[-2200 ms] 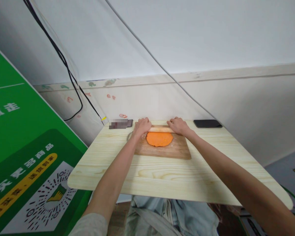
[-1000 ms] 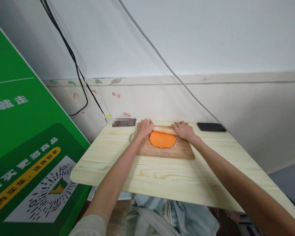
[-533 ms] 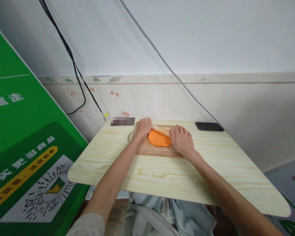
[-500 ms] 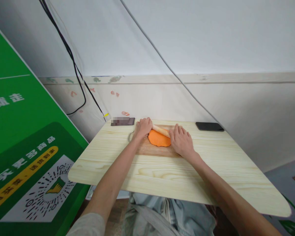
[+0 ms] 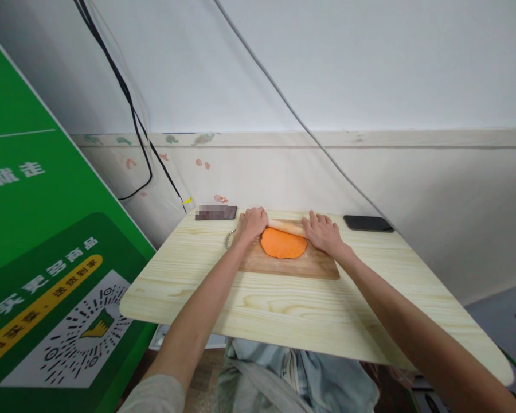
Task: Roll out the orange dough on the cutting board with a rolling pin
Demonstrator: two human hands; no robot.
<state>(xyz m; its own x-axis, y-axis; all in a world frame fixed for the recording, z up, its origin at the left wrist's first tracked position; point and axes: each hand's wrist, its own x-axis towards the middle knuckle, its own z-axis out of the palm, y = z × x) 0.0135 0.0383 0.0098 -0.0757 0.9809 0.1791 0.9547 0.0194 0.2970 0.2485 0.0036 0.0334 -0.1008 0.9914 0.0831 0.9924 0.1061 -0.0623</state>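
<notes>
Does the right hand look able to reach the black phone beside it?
Probably yes: nothing visible stands between the right hand and black phone, though that hand is on the rolling pin.

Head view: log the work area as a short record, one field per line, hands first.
Left hand: on the left end of the rolling pin
Right hand: on its right end
Pin angle: slightly slanted, right end nearer the person
Orange sheet: flat, rounded, on the wooden board, at the pin's near side
Table: pale wood grain, under the board
Far edge, right: black phone
Far edge, left: dark flat object, partly pixelated
</notes>
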